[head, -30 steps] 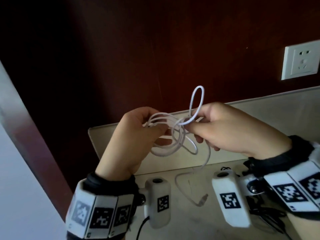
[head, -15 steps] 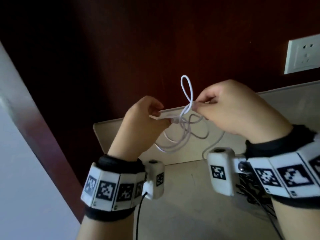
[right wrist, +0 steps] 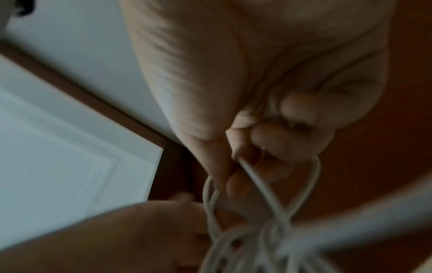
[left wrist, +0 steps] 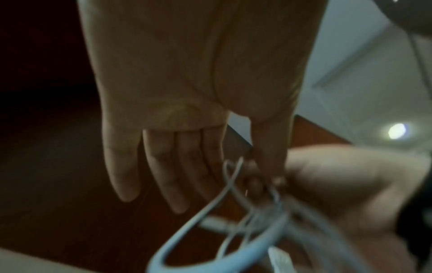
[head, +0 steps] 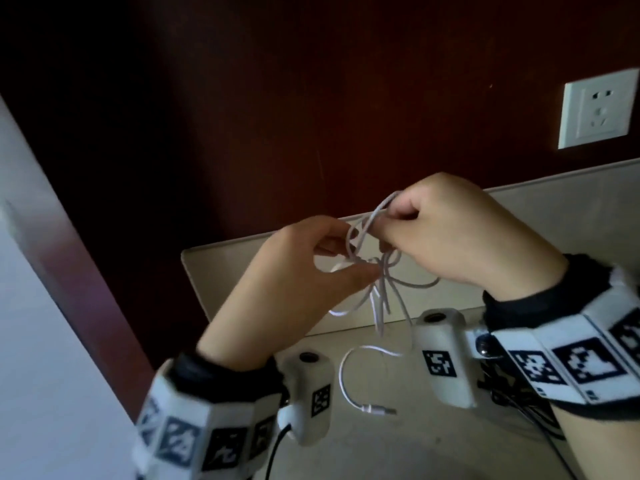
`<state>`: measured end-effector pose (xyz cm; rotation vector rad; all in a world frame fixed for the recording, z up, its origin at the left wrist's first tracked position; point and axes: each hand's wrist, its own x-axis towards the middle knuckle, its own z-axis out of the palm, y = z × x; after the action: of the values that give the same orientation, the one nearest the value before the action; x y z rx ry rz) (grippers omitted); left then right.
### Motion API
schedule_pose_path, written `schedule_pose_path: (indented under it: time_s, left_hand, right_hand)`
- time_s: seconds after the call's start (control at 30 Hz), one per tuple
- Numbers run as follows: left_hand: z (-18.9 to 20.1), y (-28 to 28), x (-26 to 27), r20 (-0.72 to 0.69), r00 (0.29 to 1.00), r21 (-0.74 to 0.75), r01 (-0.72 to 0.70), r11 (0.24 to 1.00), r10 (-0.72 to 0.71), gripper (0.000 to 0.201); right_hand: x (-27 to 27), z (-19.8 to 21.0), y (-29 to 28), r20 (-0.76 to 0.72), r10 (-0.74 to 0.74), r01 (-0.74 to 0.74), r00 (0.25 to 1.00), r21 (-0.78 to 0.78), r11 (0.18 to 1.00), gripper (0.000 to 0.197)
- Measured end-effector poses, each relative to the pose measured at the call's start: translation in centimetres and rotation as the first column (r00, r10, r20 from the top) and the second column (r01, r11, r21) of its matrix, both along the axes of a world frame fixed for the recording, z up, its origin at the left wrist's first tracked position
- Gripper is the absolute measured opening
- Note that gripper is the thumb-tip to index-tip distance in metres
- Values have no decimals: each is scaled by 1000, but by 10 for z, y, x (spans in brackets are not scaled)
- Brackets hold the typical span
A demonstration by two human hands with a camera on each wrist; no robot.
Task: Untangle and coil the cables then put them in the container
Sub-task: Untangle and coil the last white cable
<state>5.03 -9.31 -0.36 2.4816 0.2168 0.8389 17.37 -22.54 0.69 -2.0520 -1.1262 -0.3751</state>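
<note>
Right hand [head: 460, 233] has pulled the tall loop down & now pinches it tight, left hand [head: 304, 275] pinching the white cable [head: 379, 292] bundle at the crossing, both held above the bench [head: 381, 441]. Loop's cinching round the coil, plug end dangling near bench. Container not in view.

Cable [head: 379, 282] hangs btwn left hand [head: 298, 271] & right hand [head: 460, 233], above the table [head: 398, 445]. Its plug end [head: 377, 409] lies on the table below. Wall socket [head: 601, 114] behind, far right.

Beige counter [head: 398, 445], black cables [head: 519, 400] lying on it
</note>
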Motion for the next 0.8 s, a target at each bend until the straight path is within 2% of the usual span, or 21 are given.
schedule_pose_path:
  time_s: [0.07,0.1,0.23,0.33,0.4,0.47,0.6,0.7,0.8]
  left_hand:
    - [-6,-1,10,77,995,86,-77,993,70,9]
    - [-9,2,13,131,985,86,-123,989,111,6]
    - [-14,29,14,256,925,-49,-276,960,279,25]
    - [-14,43,9,258,907,6,-345,939,332,16]
    - [-13,47,6,234,900,70,-394,917,368,20]
    - [-13,50,5,199,913,68,-374,925,355,25]
    - [-14,52,7,151,952,-23,-265,964,266,15]
    - [-12,46,6,122,973,-229,-164,959,196,13]
    - [-12,43,9,139,975,-207,-143,968,173,9]
  right_hand:
    - [-4,2,3,-57,110,-106,992,65,992,41]
    - [-6,2,3,-95,168,-159,981,89,983,39]
    - [-13,0,7,-200,273,-248,941,140,959,33]
    - [-4,-4,11,-180,233,-201,956,181,963,31]
    - [3,-5,12,-129,200,-175,971,186,967,30]
    - [9,-8,13,-85,157,-140,984,183,973,29]
    - [19,-10,12,-51,101,-86,994,242,966,27]
    - [22,-4,2,-119,114,-103,986,93,990,26]
    - [15,-2,-2,-274,129,-178,953,-164,970,29]
